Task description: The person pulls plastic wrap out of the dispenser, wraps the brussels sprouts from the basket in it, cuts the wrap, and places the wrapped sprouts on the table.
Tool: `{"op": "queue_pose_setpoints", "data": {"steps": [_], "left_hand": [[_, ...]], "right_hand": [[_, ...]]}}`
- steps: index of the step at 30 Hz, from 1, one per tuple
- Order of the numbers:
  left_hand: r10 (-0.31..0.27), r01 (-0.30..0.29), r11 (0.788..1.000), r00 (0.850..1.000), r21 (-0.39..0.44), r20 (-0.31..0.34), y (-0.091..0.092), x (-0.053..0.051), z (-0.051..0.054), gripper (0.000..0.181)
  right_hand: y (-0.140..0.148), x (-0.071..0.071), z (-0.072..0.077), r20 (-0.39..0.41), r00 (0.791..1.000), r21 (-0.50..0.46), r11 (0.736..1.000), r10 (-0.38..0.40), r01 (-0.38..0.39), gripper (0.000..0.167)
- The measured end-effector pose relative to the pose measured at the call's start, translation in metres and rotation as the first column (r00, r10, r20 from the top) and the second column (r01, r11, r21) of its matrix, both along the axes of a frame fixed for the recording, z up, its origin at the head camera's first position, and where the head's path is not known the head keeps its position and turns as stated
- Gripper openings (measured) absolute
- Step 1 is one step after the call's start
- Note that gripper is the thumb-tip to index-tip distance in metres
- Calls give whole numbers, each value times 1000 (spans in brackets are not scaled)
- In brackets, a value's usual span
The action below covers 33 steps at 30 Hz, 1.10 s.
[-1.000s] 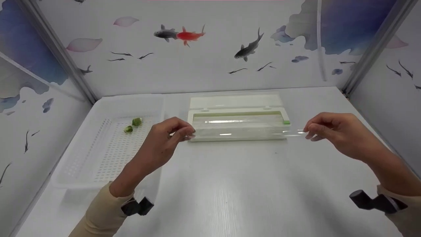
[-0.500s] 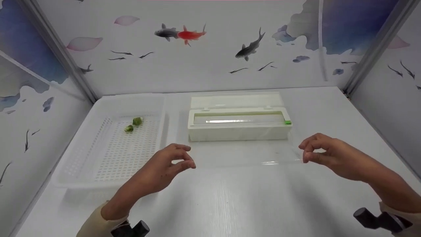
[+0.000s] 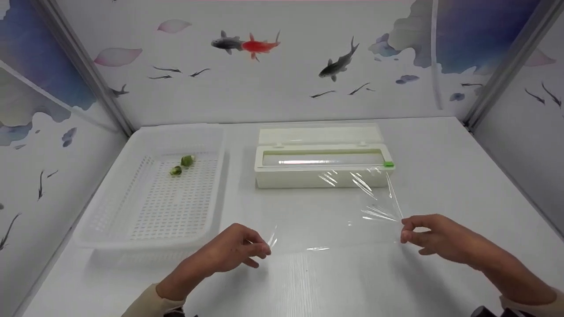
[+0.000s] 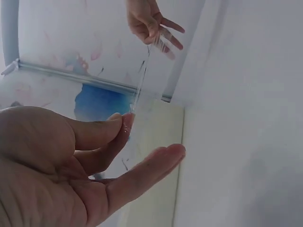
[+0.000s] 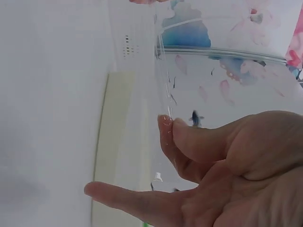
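Note:
A sheet of clear cling film [image 3: 326,224] stretches from a cream dispenser box [image 3: 321,178] toward the front of the table. My left hand [image 3: 235,248] pinches the film's near left corner between thumb and finger. At the near right corner, my right hand [image 3: 445,237] pinches it the same way, and creases fan out from there. The box's lid [image 3: 319,134] is tipped back, and a film roll [image 3: 324,158] shows inside. Both wrist views show the thumb pressed to a fingertip on the film's edge, with other fingers stretched out.
A white perforated basket [image 3: 86,229] stands on the left of the table, with two small green sprout-like vegetables [image 3: 187,160] in it. A green slider [image 3: 388,164] sits at the box's right end. Printed panels wall in the table at back and sides.
Both hands have moved toward the table's front, drawing the film out from over the box. More film now shows between the hands and the box.

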<state>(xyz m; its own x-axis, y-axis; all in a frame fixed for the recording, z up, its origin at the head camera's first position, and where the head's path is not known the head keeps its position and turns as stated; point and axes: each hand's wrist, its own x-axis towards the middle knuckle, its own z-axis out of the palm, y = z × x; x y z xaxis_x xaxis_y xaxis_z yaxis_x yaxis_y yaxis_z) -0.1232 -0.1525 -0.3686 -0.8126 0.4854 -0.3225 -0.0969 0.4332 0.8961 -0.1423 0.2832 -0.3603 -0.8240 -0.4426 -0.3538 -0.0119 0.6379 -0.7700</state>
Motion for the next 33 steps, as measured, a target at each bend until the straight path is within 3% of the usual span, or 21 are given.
{"op": "queue_pose_setpoints", "data": {"steps": [6,8,15,20,25,33], "left_hand": [[29,-31,999,998,37,53,4,-3,-14,22],[30,-33,998,997,52,65,4,-3,-18,24],[73,-84,990,992,110,104,6,-5,-38,39],[143,-160,979,981,125,132,4,-8,-51,37],[157,-167,983,981,81,111,5,-9,-61,29],[160,-162,987,985,19,67,4,-10,-70,20]], "right_hand": [[4,3,-17,-40,998,-46,998,-45,43,35],[7,2,-22,0,999,-68,997,-48,47,38],[9,3,-43,101,974,-52,977,-201,207,37],[8,4,-54,155,976,-152,973,-151,175,39],[4,6,-62,173,965,-142,965,-197,222,44],[-1,4,-73,110,945,-105,941,-310,321,36]]}}
